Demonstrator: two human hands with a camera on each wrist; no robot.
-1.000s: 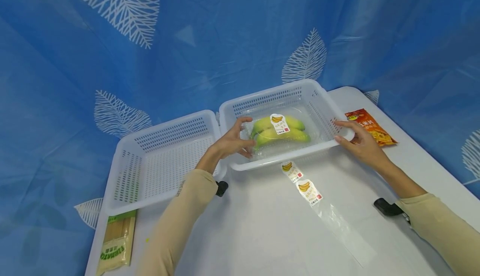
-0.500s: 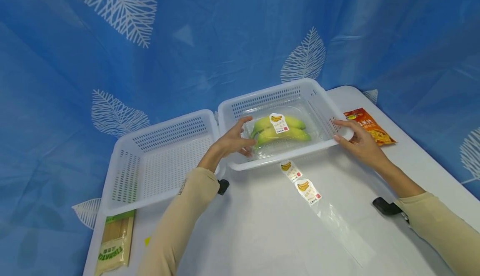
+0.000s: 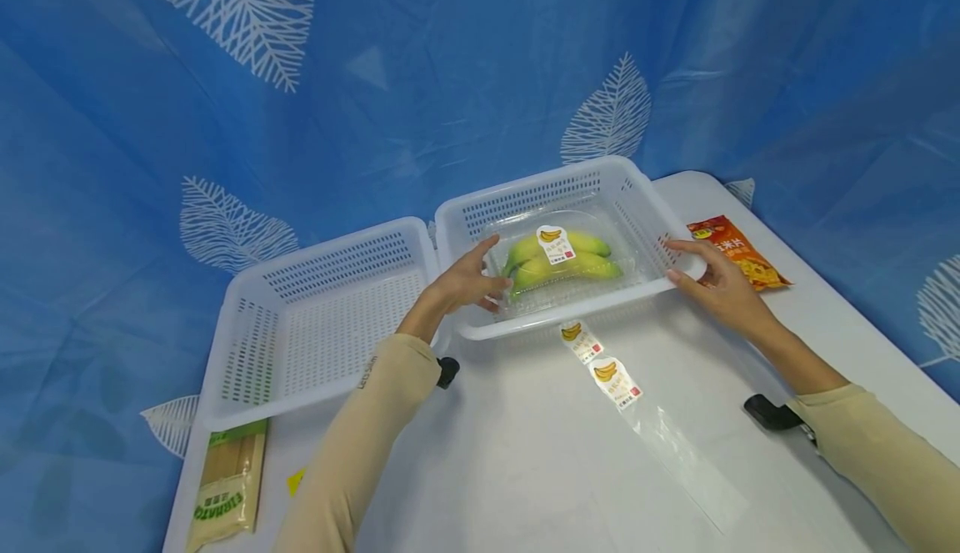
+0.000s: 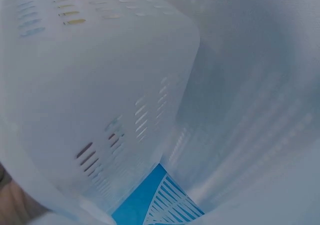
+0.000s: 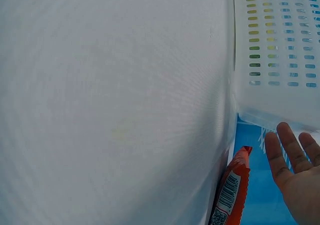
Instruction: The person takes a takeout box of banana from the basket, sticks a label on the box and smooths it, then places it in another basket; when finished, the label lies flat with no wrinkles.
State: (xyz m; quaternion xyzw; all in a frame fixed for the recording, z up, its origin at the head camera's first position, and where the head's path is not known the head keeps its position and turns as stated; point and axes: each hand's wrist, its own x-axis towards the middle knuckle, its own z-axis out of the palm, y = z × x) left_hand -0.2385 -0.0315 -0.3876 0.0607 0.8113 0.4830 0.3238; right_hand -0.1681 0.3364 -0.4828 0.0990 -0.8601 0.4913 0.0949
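A clear plastic clamshell box [image 3: 603, 223] with greenish-yellow bananas [image 3: 585, 268] in it lies in the right white basket [image 3: 570, 316]. A banana-print sticker [image 3: 555, 244] is on its lid. My left hand [image 3: 463, 286] reaches over the basket's left side, thumb and forefinger spread at the box's left end. At the basket's right end is my right hand [image 3: 722, 286], forefinger and thumb by the rim. In the right wrist view its other fingers [image 5: 276, 157] stretch out at the basket's edge. The left wrist view shows mostly basket wall [image 4: 90, 75].
Another white basket [image 3: 315, 400] adjoins on the left. A packet of dried noodles [image 3: 225, 490] lies before it, near a yellow scrap [image 3: 296, 481]. An orange snack bag [image 3: 738, 253] lies at the right. A strip of banana stickers [image 3: 617, 382] is in front on the white table [image 3: 510, 470].
The head view has shifted slightly, and more of the yellow scrap shows beside the left sleeve. My left fingers have drawn slightly left at the box. The right hand stays by the basket's end.
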